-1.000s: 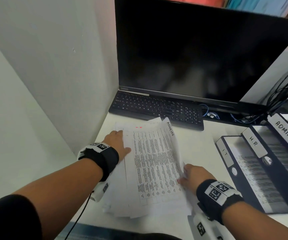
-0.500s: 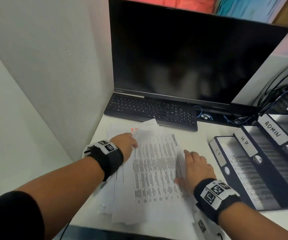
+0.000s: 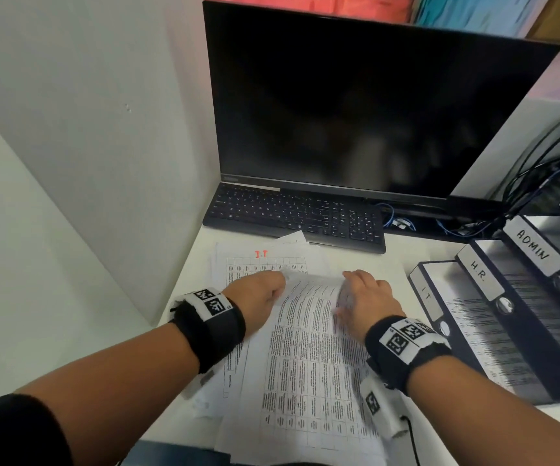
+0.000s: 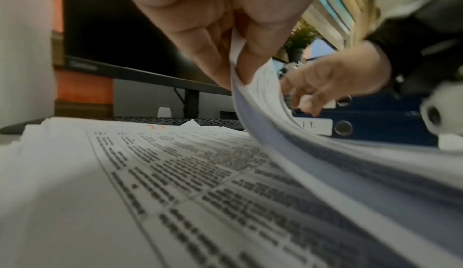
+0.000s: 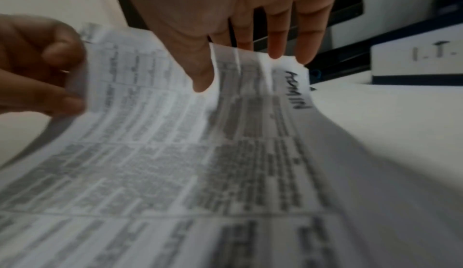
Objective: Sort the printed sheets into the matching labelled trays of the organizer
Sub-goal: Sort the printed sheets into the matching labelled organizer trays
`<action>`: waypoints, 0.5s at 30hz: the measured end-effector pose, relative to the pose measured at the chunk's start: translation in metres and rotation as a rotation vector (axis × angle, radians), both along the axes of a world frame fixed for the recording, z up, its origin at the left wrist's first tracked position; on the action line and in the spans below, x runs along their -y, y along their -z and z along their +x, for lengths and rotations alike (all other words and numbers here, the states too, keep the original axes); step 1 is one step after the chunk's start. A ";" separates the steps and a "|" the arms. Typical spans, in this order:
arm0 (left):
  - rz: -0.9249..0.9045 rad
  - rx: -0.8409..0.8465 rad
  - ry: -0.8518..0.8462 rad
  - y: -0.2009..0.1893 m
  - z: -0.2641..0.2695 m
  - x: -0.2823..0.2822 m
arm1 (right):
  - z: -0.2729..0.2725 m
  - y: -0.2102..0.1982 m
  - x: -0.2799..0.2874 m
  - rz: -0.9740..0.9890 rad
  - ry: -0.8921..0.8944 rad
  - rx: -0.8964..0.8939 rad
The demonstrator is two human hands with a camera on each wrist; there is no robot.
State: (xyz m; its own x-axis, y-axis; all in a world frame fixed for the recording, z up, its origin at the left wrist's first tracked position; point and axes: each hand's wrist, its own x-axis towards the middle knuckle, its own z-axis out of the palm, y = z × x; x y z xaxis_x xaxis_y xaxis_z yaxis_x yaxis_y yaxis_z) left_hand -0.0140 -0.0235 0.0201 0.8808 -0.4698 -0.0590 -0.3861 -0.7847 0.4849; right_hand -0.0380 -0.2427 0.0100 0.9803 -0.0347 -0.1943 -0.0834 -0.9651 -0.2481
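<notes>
both hands work the far edge of the top sheet, handwritten "admin", on the loose pile of printed sheets near the keyboard. left hand pinches its far left corner between thumb and curled fingers; right hand has thumb on top and nearly straight fingers behind the far right edge, so a light pinch. risk: the sheet bows steeply between the two grips, and it is thin, so a quick pull could crease or tear it, or drag the "i.t." sheet below out of place. admin tray stands right, beyond the i.t. tray and h.r. tray. versus half a second ago: the sheet lay flat under both hands; now its far edge is raised.
</notes>
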 end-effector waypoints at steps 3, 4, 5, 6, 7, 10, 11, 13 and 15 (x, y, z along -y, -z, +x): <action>-0.026 -0.033 -0.074 -0.003 0.003 0.000 | -0.002 0.000 0.015 -0.026 0.066 0.034; -0.011 -0.052 -0.093 -0.003 0.005 0.001 | -0.002 -0.003 0.019 -0.048 0.036 0.038; -0.005 -0.069 -0.119 -0.004 0.007 0.003 | -0.003 -0.008 0.023 -0.082 -0.006 0.037; -0.006 -0.078 -0.144 -0.006 0.008 0.005 | -0.004 -0.012 0.025 -0.122 -0.048 0.036; 0.009 -0.048 -0.151 -0.009 0.009 0.008 | -0.004 -0.016 0.028 -0.164 -0.086 0.041; 0.242 0.202 0.007 -0.018 0.017 0.021 | -0.005 -0.025 0.031 -0.236 -0.162 0.062; 0.328 0.254 0.076 -0.023 0.019 0.029 | -0.006 -0.028 0.030 -0.243 -0.178 0.066; 0.473 0.279 0.191 -0.033 0.022 0.050 | -0.010 -0.035 0.030 -0.241 -0.202 0.084; 0.565 0.215 0.248 -0.041 0.024 0.069 | -0.015 -0.040 0.032 -0.225 -0.216 0.107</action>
